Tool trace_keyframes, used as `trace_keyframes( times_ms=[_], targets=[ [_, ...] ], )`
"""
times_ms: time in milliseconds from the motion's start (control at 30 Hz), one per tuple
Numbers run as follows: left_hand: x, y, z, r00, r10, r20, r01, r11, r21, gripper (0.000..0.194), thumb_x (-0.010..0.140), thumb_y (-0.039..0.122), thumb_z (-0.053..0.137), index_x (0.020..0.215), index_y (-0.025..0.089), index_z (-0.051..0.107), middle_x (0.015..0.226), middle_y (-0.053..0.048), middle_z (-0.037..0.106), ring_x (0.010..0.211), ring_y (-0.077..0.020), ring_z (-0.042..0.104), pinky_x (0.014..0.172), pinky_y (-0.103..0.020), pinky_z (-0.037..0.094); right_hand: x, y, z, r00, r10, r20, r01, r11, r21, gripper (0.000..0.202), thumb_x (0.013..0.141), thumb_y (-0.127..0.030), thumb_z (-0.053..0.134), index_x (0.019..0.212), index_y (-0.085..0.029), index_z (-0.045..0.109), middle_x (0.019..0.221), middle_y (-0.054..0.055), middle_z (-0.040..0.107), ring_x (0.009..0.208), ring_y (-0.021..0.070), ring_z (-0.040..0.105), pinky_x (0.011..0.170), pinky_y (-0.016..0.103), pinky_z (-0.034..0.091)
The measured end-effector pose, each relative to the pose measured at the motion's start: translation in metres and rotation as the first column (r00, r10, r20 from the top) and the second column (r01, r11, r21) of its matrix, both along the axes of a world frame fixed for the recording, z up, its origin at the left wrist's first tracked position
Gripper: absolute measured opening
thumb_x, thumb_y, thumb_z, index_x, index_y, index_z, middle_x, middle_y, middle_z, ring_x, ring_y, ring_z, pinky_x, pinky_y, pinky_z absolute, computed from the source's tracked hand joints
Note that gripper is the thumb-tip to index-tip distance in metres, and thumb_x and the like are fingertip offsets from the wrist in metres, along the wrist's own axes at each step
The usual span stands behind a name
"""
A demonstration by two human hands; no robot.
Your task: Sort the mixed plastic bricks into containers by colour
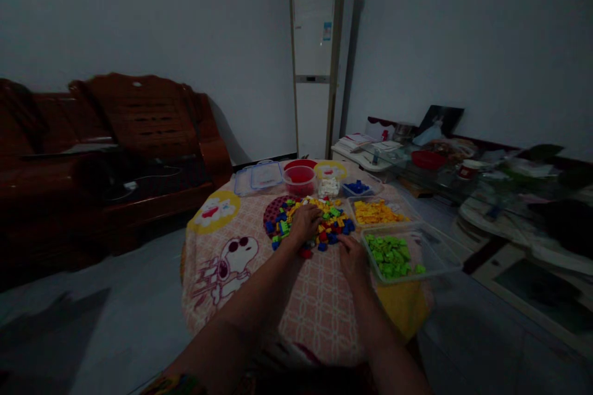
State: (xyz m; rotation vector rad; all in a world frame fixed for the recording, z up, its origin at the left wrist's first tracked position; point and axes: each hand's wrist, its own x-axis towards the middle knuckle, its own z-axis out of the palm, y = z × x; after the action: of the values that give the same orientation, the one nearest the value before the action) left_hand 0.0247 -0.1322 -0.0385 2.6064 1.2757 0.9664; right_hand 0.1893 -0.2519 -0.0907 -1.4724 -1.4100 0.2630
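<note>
A pile of mixed toy bricks (282, 226) in blue, green, yellow, red and white lies in the middle of the round table. My left hand (306, 222) rests over the pile, its fingertips among the bricks; what they hold, if anything, is hidden. At the pile's right front edge is my right hand (351, 253), thumb and finger close to a blue brick. Beside it stands a clear box of green bricks (389, 256). Behind that box are one of yellow bricks (377, 212) and one of blue bricks (356, 187). White bricks (328, 187) sit beyond the pile.
A clear tub (299, 180) with a red one behind it and a clear lid (266, 175) lie at the table's back. The patterned tablecloth (319, 302) covers the table. A wooden sofa (143, 123) stands left, a cluttered glass table right.
</note>
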Motion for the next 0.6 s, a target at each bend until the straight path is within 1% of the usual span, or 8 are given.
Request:
trace_keyframes(
  times_ms=[67, 167, 267, 367, 433, 533, 600],
  targets=[
    [0.003, -0.002, -0.002, 0.998, 0.027, 0.064, -0.027, 1.0, 0.0, 0.016, 0.086, 0.021, 0.062, 0.098, 0.019, 0.072, 0.112, -0.01, 0.071, 0.105, -0.0218, 0.065, 0.097, -0.036, 0.051, 0.002, -0.004, -0.002, 1.0, 0.008, -0.009, -0.008, 1.0, 0.003, 0.039, 0.082, -0.016, 0.045, 0.106, -0.018, 0.076, 0.113, 0.01, 0.074, 0.108, 0.0226, 0.068, 0.101, 0.039, 0.051],
    [0.009, -0.01, -0.004, 0.992, 0.059, 0.114, -0.06, 0.998, 0.002, 0.015, 0.087, 0.017, 0.059, 0.093, 0.018, 0.073, 0.104, -0.009, 0.072, 0.101, -0.0211, 0.064, 0.095, -0.036, 0.051, 0.005, -0.008, -0.004, 1.0, 0.018, -0.013, -0.018, 1.0, 0.013, 0.041, 0.08, -0.014, 0.044, 0.107, -0.018, 0.076, 0.114, 0.01, 0.074, 0.109, 0.0232, 0.068, 0.101, 0.04, 0.052],
    [0.015, -0.02, -0.002, 0.994, 0.063, 0.094, -0.062, 0.998, -0.006, 0.017, 0.087, 0.015, 0.056, 0.088, 0.018, 0.074, 0.098, -0.009, 0.072, 0.099, -0.0212, 0.064, 0.095, -0.036, 0.049, 0.006, -0.012, -0.005, 1.0, 0.013, 0.015, -0.013, 1.0, 0.018, 0.042, 0.08, -0.014, 0.044, 0.108, -0.018, 0.075, 0.114, 0.01, 0.074, 0.109, 0.023, 0.067, 0.101, 0.04, 0.052],
    [0.022, -0.027, 0.006, 0.997, 0.056, 0.056, -0.056, 0.998, 0.006, 0.021, 0.089, 0.019, 0.055, 0.089, 0.019, 0.075, 0.1, -0.01, 0.072, 0.101, -0.0221, 0.063, 0.097, -0.038, 0.047, 0.005, -0.02, -0.007, 0.997, -0.014, 0.079, 0.013, 1.0, 0.02, 0.041, 0.081, -0.013, 0.045, 0.109, -0.017, 0.075, 0.117, 0.011, 0.073, 0.111, 0.0234, 0.066, 0.103, 0.042, 0.051],
    [0.032, -0.028, 0.013, 0.999, 0.037, 0.003, -0.037, 0.999, 0.003, 0.021, 0.09, 0.022, 0.055, 0.096, 0.019, 0.075, 0.104, -0.01, 0.071, 0.103, -0.0229, 0.062, 0.098, -0.037, 0.046, 0.002, -0.03, -0.008, 0.987, -0.036, 0.157, 0.034, 0.999, 0.012, 0.042, 0.081, -0.011, 0.046, 0.112, -0.016, 0.074, 0.121, 0.012, 0.071, 0.115, 0.0244, 0.064, 0.107, 0.044, 0.048],
    [0.051, -0.03, 0.021, 0.982, -0.024, -0.186, 0.014, 0.999, -0.051, 0.022, 0.09, 0.026, 0.057, 0.101, 0.019, 0.075, 0.103, -0.01, 0.071, 0.103, -0.0239, 0.062, 0.096, -0.036, 0.045, -0.002, -0.055, -0.009, 0.945, -0.042, 0.323, 0.052, 0.998, -0.025, 0.043, 0.082, -0.008, 0.047, 0.118, -0.014, 0.071, 0.13, 0.015, 0.066, 0.127, 0.0264, 0.055, 0.114, 0.047, 0.041],
    [0.063, -0.032, 0.023, 0.956, -0.017, -0.294, -0.004, 0.997, -0.071, 0.024, 0.09, 0.027, 0.057, 0.105, 0.018, 0.074, 0.105, -0.012, 0.07, 0.104, -0.0254, 0.061, 0.095, -0.037, 0.045, -0.004, -0.074, -0.01, 0.907, -0.035, 0.419, 0.066, 0.996, -0.059, 0.043, 0.086, -0.009, 0.047, 0.122, -0.013, 0.069, 0.136, 0.016, 0.063, 0.133, 0.0273, 0.05, 0.116, 0.048, 0.039]
  ],
)
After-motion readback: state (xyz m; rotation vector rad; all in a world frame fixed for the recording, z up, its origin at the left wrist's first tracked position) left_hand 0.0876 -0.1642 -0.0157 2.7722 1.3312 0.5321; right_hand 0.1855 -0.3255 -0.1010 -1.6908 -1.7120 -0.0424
